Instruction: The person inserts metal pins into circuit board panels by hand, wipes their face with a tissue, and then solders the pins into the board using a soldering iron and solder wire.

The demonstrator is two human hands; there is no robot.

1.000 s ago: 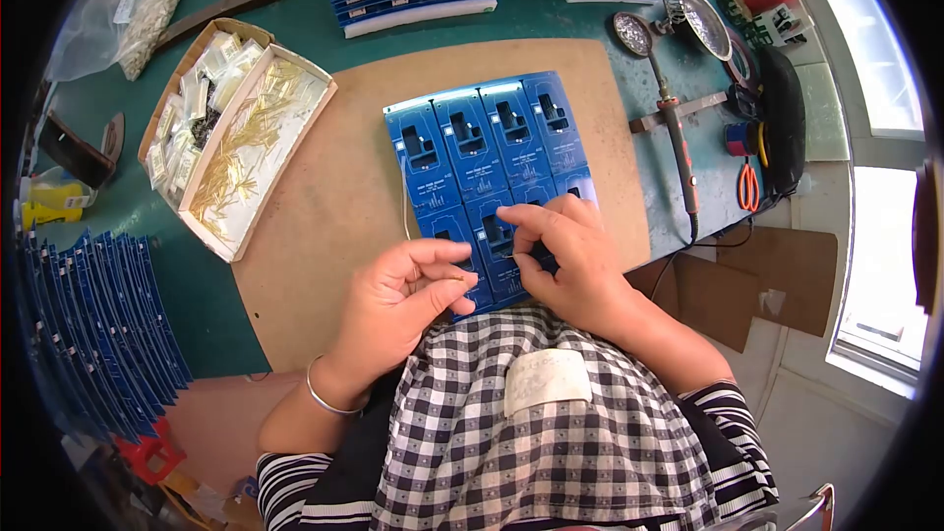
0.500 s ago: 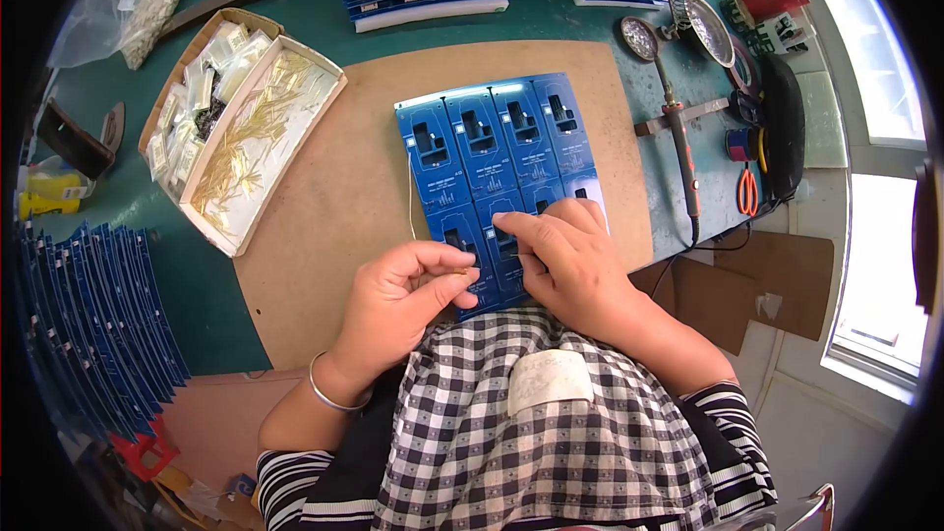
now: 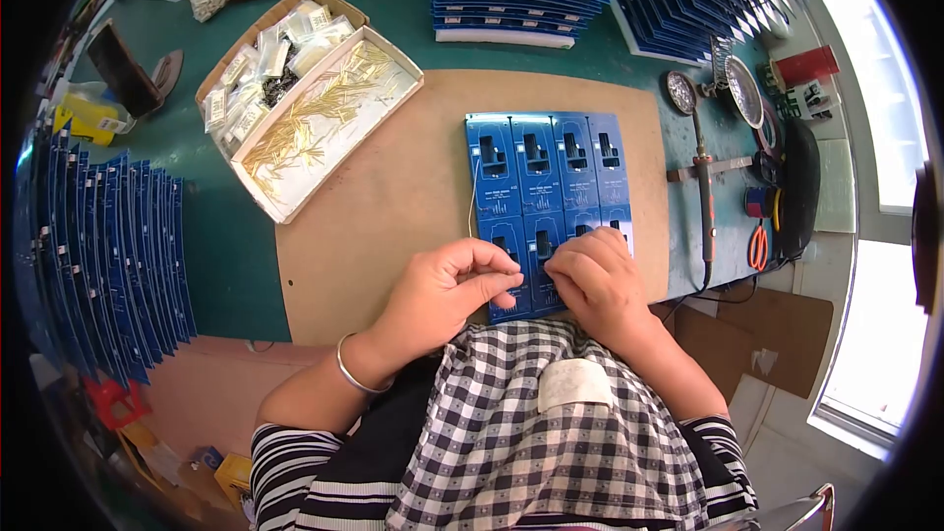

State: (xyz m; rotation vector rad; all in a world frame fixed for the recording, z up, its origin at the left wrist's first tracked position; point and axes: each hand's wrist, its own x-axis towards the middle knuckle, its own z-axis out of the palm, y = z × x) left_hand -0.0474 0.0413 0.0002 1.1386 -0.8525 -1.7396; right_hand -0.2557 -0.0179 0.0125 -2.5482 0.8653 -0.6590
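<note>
A blue circuit board panel (image 3: 551, 187) with dark cut-out slots lies on the brown work board in front of me. My left hand (image 3: 442, 287) hovers over the panel's lower left part, thumb and fingertips pinched together; whatever small thing they may hold is too small to name. Over the lower right part, my right hand (image 3: 608, 285) has its fingers curled and closed, with the tips down by a slot. Its fingertips hide what is between them. A thin pale strand (image 3: 472, 206) runs along the panel's left edge.
A two-part cardboard box (image 3: 295, 187) holds thin gold-coloured pins and small bagged parts. Blue board stacks stand at the back (image 3: 521, 15) and left (image 3: 118, 256). On the right lie a soldering iron (image 3: 705, 206), a solder dish (image 3: 680, 90) and orange-handled scissors (image 3: 758, 246).
My view has shifted, so the bench appears further right and lower. My right index finger, stretched out over the panel before, is now curled in with the others. The left hand keeps its pinch.
</note>
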